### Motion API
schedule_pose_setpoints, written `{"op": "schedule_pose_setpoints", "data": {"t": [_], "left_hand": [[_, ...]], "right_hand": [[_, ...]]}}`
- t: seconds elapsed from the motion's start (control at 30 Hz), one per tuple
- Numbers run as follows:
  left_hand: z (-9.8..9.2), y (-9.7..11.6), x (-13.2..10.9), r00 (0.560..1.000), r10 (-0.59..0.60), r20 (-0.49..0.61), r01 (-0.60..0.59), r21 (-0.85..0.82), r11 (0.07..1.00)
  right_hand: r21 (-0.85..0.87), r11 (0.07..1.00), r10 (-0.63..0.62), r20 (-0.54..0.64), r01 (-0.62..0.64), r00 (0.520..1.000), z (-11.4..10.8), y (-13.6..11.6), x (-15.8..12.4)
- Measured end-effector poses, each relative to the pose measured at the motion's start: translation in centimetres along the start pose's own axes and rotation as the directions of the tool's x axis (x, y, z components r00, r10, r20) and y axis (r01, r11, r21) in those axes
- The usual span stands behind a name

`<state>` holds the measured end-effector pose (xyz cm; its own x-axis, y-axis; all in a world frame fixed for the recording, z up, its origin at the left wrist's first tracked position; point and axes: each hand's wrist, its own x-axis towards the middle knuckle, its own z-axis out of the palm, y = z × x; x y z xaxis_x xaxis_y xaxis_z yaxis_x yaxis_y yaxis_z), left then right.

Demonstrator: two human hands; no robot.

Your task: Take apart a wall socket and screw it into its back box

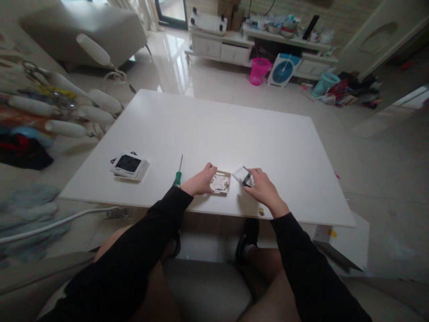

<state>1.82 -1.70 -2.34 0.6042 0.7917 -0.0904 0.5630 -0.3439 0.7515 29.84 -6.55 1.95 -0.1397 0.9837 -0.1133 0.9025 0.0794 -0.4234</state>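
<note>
My left hand (202, 180) rests on the white table (214, 129) with its fingers curled round the left edge of a square white switch base (220, 182). My right hand (263, 185) pinches a small grey and black cover plate (243, 175) just right of the base. A green-handled screwdriver (178, 173) lies on the table close to my left wrist. Farther left sits another switch unit (129, 165), white with a black face.
My knees and a grey seat are under the table's near edge. A white cable (56, 222) runs at the left. Behind the table stand a grey sofa (87, 27), a pink bin (258, 70), a small fan (282, 69) and a white cabinet (228, 47).
</note>
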Motion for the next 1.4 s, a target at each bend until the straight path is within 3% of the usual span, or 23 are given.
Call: {"op": "schedule_pose_setpoints", "data": {"t": [0.07, 0.13, 0.23, 0.37, 0.53, 0.73, 0.93, 1.03, 1.13, 1.3, 1.4], "left_hand": [[-0.4, 0.6, 0.1, 0.999, 0.036, -0.020, -0.036, -0.018, 0.999], [-0.8, 1.1, 0.1, 0.996, 0.081, -0.047, -0.083, -0.044, 0.996], [-1.3, 2.0, 0.2, 0.986, 0.148, -0.080, -0.155, -0.080, 0.985], [-1.7, 2.8, 0.2, 0.974, 0.188, -0.124, -0.206, -0.152, 0.967], [-1.7, 3.1, 0.4, 0.978, 0.123, -0.166, -0.167, -0.284, 0.944], [-1.9, 4.3, 0.4, 0.983, -0.085, -0.161, -0.004, -0.486, 0.874], [-1.6, 5.5, 0.7, 0.974, -0.219, -0.060, 0.095, -0.769, 0.633], [-1.2, 5.4, 1.3, 0.938, -0.348, -0.004, 0.149, -0.899, 0.412], [-0.7, 5.1, 1.9, 0.886, -0.453, 0.104, 0.211, -0.959, 0.192], [0.6, 5.2, 2.2, 0.842, -0.494, 0.217, 0.272, -0.961, 0.041], [1.4, 5.5, 2.3, 0.856, -0.467, 0.221, 0.250, -0.968, 0.002]], "right_hand": [[0.218, 0.976, 0.005, -0.043, 0.004, 0.999, 0.8, -0.9, 0.1], [0.401, 0.914, 0.088, -0.040, -0.064, 0.995, 1.4, -1.7, 0.2], [0.544, 0.823, 0.188, 0.009, -0.162, 0.982, 2.0, -2.4, 0.4], [0.685, 0.696, 0.232, 0.070, -0.216, 0.970, 2.4, -2.5, 0.7], [0.819, 0.524, 0.269, 0.102, -0.234, 0.958, 2.4, -3.2, 1.0], [0.920, 0.325, 0.318, 0.111, -0.218, 0.942, 1.7, -4.2, 1.3], [0.953, 0.214, 0.324, 0.138, -0.215, 0.936, 1.2, -4.7, 1.5], [0.946, 0.204, 0.324, 0.176, -0.250, 0.929, 1.0, -4.7, 1.6], [0.940, 0.256, 0.296, 0.145, -0.224, 0.944, 0.8, -4.8, 1.5], [0.922, 0.338, 0.255, 0.103, -0.189, 0.961, 0.5, -5.2, 1.2], [0.918, 0.363, 0.226, 0.080, -0.161, 0.971, 0.5, -5.3, 1.2]]}}
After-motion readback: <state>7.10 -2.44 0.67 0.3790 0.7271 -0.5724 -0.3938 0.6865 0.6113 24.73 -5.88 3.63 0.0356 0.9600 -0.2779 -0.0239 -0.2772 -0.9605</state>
